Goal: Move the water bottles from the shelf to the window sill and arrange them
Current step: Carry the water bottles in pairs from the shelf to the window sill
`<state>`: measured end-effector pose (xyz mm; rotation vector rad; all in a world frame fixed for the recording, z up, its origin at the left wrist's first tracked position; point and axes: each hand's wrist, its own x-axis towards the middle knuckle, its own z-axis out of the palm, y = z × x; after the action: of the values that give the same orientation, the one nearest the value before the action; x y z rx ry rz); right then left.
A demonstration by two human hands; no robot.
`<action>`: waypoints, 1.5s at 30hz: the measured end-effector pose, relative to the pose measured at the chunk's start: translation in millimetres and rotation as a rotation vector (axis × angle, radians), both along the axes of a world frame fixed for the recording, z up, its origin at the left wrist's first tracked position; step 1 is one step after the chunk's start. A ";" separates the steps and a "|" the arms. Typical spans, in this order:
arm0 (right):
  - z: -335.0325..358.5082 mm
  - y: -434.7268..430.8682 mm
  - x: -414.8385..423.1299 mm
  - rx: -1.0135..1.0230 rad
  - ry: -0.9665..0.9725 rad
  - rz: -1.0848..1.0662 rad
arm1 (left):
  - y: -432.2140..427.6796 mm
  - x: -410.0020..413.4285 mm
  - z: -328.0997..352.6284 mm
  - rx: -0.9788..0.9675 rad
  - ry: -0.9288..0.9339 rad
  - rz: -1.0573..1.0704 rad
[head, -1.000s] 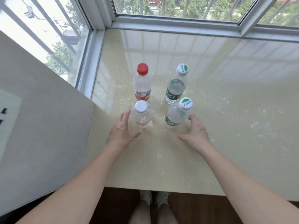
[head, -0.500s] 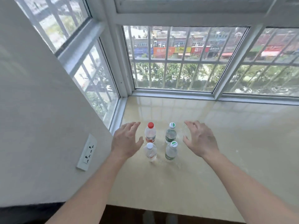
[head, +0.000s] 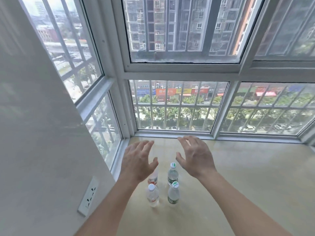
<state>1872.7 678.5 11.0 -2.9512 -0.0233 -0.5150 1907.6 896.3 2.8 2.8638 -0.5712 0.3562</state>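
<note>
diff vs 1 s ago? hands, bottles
Both hands rose off the window sill: left hand and right hand now hang open above the bottles, touching none. The camera tilted up toward the window. The four bottles kept their two-by-two block.

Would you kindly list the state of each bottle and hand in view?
Left hand: open, empty, raised.
Right hand: open, empty, raised.
White-capped bottle: upright, capped.
Near green-capped bottle: upright, capped.
Far green-capped bottle: upright, capped.
Red-labelled bottle: upright, top hidden.
</note>
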 end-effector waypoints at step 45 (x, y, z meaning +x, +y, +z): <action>-23.6 -160.0 -472.4 0.005 -0.059 -1.369 | -382.6 -284.8 -4.7 -0.003 0.028 -1.412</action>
<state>1400.3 518.4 -12.6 -2.4693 1.9911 -0.6677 1622.9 513.7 -1.9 1.7538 -2.2134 0.0425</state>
